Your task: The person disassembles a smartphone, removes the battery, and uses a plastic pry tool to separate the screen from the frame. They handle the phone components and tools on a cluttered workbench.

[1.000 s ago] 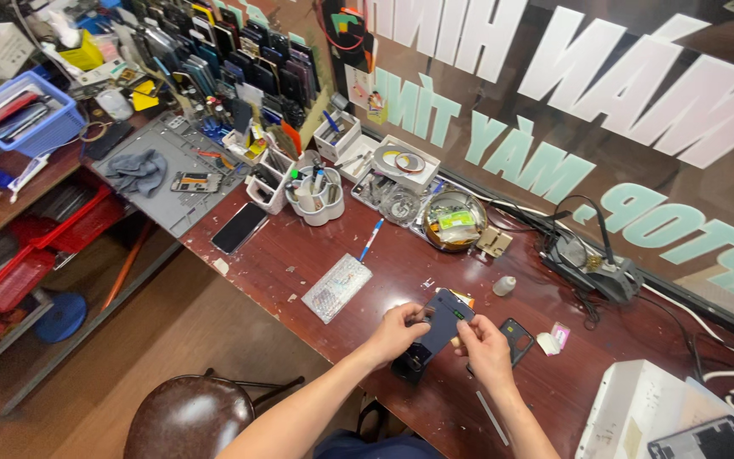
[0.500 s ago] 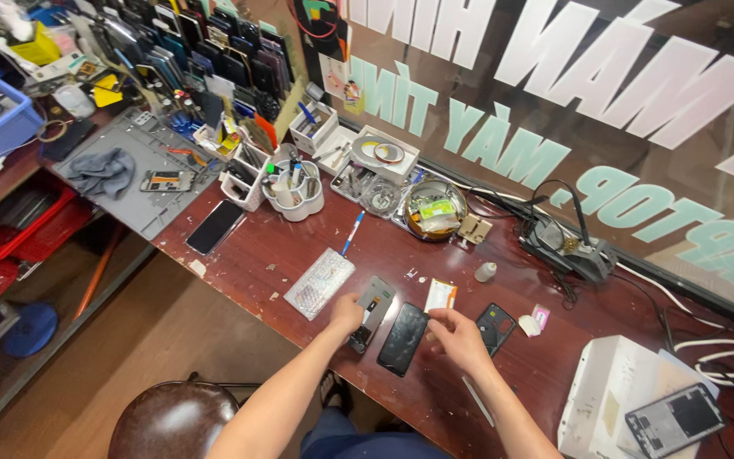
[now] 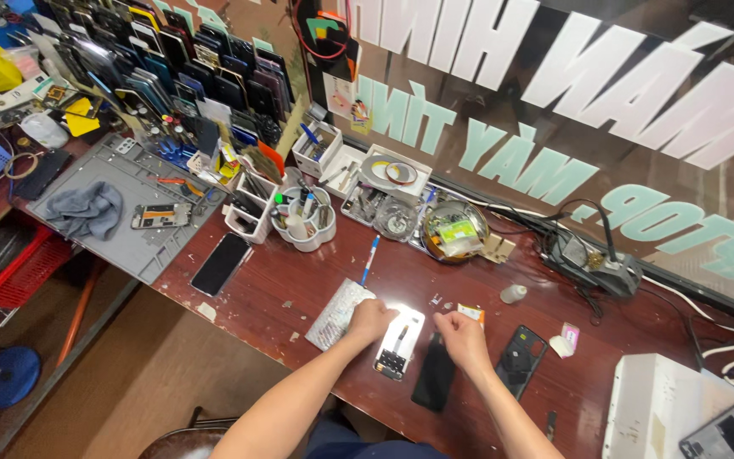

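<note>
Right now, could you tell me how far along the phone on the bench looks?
Done: the phone lies opened, insides showing, with a black back cover set aside to its right. In hand: the left hand rests at the phone's top edge; the right hand is beside a dark panel. Left: the parts lie apart, nothing closed up.

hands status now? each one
Left hand: curled, resting on the top edge of the opened phone.
Right hand: curled, fingertips pinched; what it holds cannot be told.
</note>
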